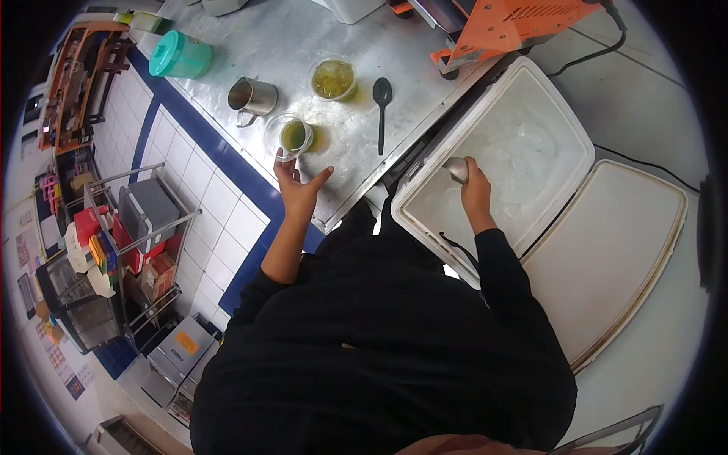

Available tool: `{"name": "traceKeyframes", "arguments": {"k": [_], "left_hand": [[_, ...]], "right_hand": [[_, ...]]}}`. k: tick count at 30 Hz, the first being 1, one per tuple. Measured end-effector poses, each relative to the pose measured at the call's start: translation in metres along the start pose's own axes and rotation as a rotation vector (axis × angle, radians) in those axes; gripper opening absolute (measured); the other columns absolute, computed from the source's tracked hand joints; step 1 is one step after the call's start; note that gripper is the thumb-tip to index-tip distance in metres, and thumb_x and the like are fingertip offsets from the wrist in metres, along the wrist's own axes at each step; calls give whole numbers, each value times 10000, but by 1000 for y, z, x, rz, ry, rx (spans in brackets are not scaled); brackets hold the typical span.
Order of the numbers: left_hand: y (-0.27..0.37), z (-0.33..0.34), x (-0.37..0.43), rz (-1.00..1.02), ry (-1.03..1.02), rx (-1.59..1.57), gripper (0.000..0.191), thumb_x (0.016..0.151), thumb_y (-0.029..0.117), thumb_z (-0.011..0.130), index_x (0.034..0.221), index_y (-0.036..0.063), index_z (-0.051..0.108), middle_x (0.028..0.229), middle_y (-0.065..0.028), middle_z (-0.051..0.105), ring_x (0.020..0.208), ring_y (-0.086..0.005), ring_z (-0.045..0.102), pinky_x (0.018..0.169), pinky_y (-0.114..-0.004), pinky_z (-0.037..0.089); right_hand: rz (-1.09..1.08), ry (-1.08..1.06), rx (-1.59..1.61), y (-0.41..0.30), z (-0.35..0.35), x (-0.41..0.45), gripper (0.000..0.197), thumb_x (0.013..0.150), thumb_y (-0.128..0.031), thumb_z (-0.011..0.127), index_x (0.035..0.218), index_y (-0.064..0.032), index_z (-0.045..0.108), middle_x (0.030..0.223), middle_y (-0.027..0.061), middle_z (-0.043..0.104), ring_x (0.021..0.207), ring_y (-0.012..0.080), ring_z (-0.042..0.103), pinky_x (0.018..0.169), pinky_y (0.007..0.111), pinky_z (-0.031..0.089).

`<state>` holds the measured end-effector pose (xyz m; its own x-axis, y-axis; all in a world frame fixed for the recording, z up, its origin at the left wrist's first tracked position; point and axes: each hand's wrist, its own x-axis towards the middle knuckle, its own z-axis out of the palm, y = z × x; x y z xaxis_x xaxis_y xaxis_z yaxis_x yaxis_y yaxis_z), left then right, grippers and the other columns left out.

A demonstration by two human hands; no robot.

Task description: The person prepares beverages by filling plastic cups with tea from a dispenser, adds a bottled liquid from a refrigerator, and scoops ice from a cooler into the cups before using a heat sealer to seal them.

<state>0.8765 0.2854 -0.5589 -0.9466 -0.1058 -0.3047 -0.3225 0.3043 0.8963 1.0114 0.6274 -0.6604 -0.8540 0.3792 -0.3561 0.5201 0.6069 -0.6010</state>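
My left hand (298, 190) is at the near side of a clear plastic cup (294, 136) with yellow-green liquid in its bottom. Its fingers are spread with the thumb well apart; the fingertips meet the cup's rim in view, and whether they touch it I cannot tell. Over the open white cooler box (401, 207), my right hand (476, 190) grips a metal scoop (456, 169). Clear ice (526, 142) lies inside the cooler. A second clear cup (333, 79) holds ice in yellow-green liquid. Beside it lies a black plastic spoon (382, 114).
A steel pitcher (261, 98) and a teal lidded jug (185, 56) stand on the metal table (347, 151). At the table's far right sits an orange machine (512, 28) with a black cable. The cooler's lid (614, 244) is folded back. A loaded cart (153, 222) stands at left.
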Motion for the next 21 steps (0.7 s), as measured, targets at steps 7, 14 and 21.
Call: {"name": "traceKeyframes", "arguments": {"k": [7,14,21], "left_hand": [[-9,8,12,52,55,-87,1061,648,44,848,1445,56,147,1425,-199,325,1361,-294,305,1138,-416,206],[-9,13,28,162,70,-157,1062,633,49,862,1428,29,157,1406,-201,344,1316,-277,375,1131,-370,265],[-1,15,38,230,59,-268,1005,647,49,852,1412,34,201,1320,-177,428,1208,-258,477,1056,-358,365]], "right_hand": [[-122,142,-196,25,31,20,456,801,39,521,1223,-133,512,875,210,628,790,405,628,690,479,501],[-101,-189,-97,35,37,21,475,739,61,575,1196,-53,511,815,237,646,719,377,648,620,441,515],[167,-523,156,12,18,24,475,776,112,476,1243,30,467,766,204,624,486,246,617,394,349,488]]}}
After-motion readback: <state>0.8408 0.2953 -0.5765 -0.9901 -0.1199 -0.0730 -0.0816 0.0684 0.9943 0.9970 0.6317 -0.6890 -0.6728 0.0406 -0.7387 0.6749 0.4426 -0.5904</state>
